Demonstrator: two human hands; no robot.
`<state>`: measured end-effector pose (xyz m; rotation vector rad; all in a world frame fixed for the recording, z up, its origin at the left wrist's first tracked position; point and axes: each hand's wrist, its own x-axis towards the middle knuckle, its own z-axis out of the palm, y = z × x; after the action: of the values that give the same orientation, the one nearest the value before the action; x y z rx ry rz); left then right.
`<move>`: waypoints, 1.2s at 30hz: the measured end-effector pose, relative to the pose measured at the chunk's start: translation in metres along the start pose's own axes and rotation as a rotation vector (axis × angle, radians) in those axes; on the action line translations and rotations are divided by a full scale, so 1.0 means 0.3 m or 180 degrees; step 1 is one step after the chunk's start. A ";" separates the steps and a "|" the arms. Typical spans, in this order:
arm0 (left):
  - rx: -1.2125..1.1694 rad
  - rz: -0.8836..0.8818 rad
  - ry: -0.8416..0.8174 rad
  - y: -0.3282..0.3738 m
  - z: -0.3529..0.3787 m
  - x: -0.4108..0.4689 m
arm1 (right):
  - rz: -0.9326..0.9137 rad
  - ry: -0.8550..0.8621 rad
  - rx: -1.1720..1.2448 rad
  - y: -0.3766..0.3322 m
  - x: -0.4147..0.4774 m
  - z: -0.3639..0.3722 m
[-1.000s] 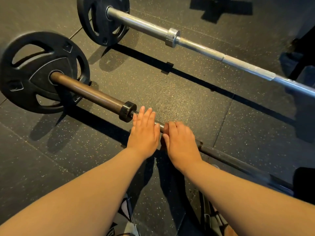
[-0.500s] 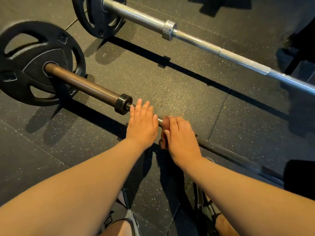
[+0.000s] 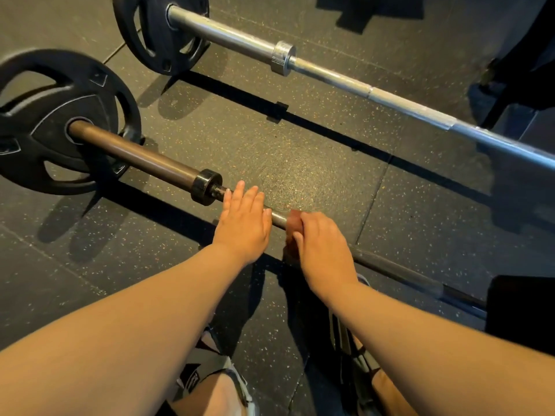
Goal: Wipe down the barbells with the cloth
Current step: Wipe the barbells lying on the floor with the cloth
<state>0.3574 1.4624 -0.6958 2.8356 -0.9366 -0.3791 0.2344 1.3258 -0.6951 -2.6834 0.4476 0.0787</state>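
Observation:
A dark barbell [image 3: 393, 267] lies on the floor, running from a black plate [image 3: 45, 121] at the left toward the lower right. My left hand [image 3: 243, 225] rests flat on its shaft just right of the collar [image 3: 206, 186], fingers straight. My right hand [image 3: 322, 249] grips a brownish cloth [image 3: 292, 223] wrapped round the shaft a little further right; most of the cloth is hidden under the fingers. A silver barbell [image 3: 327, 75] with its own black plate [image 3: 156, 31] lies further away, parallel to the near one.
The floor [image 3: 300, 163] is dark speckled rubber matting. My shoes [image 3: 210, 373] show at the bottom, under my arms. A dark object [image 3: 522, 310] covers the near barbell's right end, and dark equipment [image 3: 519, 55] stands at the upper right.
My right hand has slid the cloth to the right along the shaft, opening a gap of bare bar between the hands. My left hand stays by the collar.

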 end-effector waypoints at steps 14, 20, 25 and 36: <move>-0.0345 0.0153 -0.0110 0.119 0.038 -0.028 | 0.0343 -0.0143 -0.0095 0.035 0.044 -0.038; -0.0152 0.0137 -0.0018 0.133 0.055 -0.054 | 0.0054 -0.0049 -0.0574 0.058 -0.029 0.003; -0.0364 0.0077 -0.0020 0.150 0.055 -0.039 | 0.0644 -0.1012 -0.0246 0.034 0.119 -0.090; -0.0107 0.0038 -0.0195 0.187 0.051 -0.054 | 0.0173 -0.0184 0.0024 0.102 -0.034 -0.052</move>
<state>0.3087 1.4267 -0.6960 2.8013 -0.9488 -0.4784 0.2148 1.2961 -0.6916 -2.6542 0.5017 0.1695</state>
